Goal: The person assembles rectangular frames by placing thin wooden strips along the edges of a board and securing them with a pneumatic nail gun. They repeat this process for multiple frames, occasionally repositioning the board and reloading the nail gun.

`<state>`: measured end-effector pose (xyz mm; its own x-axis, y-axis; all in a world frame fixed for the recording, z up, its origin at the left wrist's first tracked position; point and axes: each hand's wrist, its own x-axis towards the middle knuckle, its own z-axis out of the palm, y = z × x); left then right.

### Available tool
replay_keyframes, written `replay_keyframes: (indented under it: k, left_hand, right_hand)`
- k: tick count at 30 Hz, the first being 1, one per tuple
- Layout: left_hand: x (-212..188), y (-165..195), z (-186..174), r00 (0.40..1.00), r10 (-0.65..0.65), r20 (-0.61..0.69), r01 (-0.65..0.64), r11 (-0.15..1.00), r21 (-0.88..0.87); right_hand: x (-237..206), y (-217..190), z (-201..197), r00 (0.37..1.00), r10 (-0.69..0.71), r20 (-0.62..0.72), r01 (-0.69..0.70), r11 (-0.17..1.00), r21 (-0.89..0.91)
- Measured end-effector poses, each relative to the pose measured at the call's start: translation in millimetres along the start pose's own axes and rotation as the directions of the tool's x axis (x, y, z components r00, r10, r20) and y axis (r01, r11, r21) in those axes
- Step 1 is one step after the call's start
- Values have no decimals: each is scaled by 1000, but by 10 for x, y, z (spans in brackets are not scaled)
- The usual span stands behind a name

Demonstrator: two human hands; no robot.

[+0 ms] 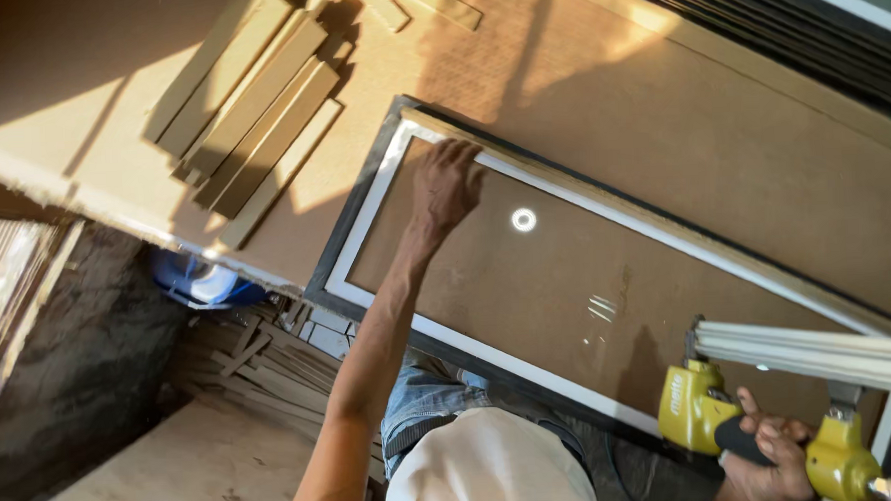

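Grip, left hand [446,183]: fingers spread and pressed flat on the far corner of the glazed frame [364,219], holding nothing, only bearing down where the pale inner strip meets the dark outer edge.

Grip, right hand [770,457]: clenched round the black handle of a yellow pneumatic nail gun [753,407], its long pale magazine lying over the near-right end of the frame. Whether a finger rests on the trigger cannot be told.

Frame: long, dark outside, white inside, glass pane reflecting a round light; lies flat on the brown board table [660,121], slanting from upper left to lower right.

Risks, as judged:
- The pane sits just beside the nailing line; a tilted gun nose could send a nail into the glass and crack it.
- One hand steadies a long frame at a single corner; the other end could shift under the gun's kick.
- The frame's near-left corner lies close to the table edge and could slide off.

Containers: none clearly in view. A blue-and-white object [201,281] below the table edge is too hidden to name. Loose wooden strips [259,108] lie stacked on the table; offcuts [260,354] lie on the floor.
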<state>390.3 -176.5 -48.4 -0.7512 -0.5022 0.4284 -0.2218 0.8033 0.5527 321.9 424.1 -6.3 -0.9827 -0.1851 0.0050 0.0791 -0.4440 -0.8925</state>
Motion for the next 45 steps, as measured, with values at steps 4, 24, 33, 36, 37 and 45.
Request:
replay_keyframes:
  k: [4,24,33,36,37,45]
  left_hand:
    - [-436,-695,-979,925,-165,-341,284,899,334]
    - [-914,-1375,-1594,911,-261,-319,373,851,369]
    - [-1045,-1286,-1230,874,-418,-249,485,791,372]
    - [-1034,-1302,-1202,857,-458,-235,515,755,405]
    - [-1024,-1296,-1204,855,-471,-216,517,741,428]
    - [-965,-1079,-1112,752,-646,-130,641,672,370]
  right_hand:
    - [473,42,-344,998,48,26,-49,999,14]
    - [1023,428,786,955,109,277,-140,986,92]
    - [963,473,906,946,157,284,-190,977,92]
    - [934,459,864,954,126,271,-132,991,2]
    - [929,454,861,955,119,271,-123,992,-3]
    - [880,472,1016,954,99,283,-109,994,18]
